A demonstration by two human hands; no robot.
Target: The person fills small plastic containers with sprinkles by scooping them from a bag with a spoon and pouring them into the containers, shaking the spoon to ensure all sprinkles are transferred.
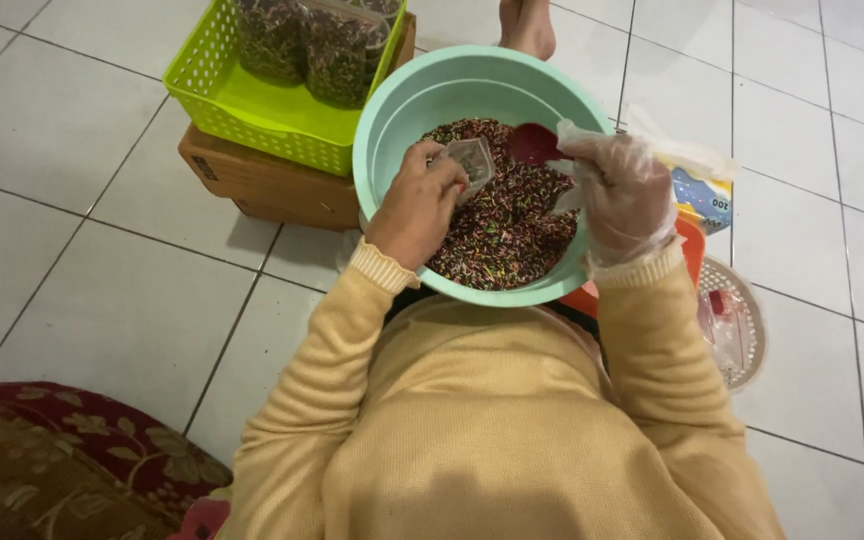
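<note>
A mint-green plastic bowl (392, 110) rests in my lap, filled with dark, multicoloured sprinkles (507, 235). My left hand (417, 205), bare, is inside the bowl gripping a small clear plastic bag (472, 160) held open above the sprinkles. My right hand (617, 190) wears a clear plastic glove and holds a red spoon (535, 143), its scoop right beside the bag's mouth. Both arms are in yellow knit sleeves.
A lime-green basket (242, 100) with filled bags of sprinkles (337, 50) sits on a cardboard box (262, 180) at the upper left. At the right are an orange container (692, 245), a round woven tray (742, 320) with bags, and a printed package (702, 195). Someone's foot (530, 25) is beyond the bowl. A patterned cushion (62, 460) lies at the lower left.
</note>
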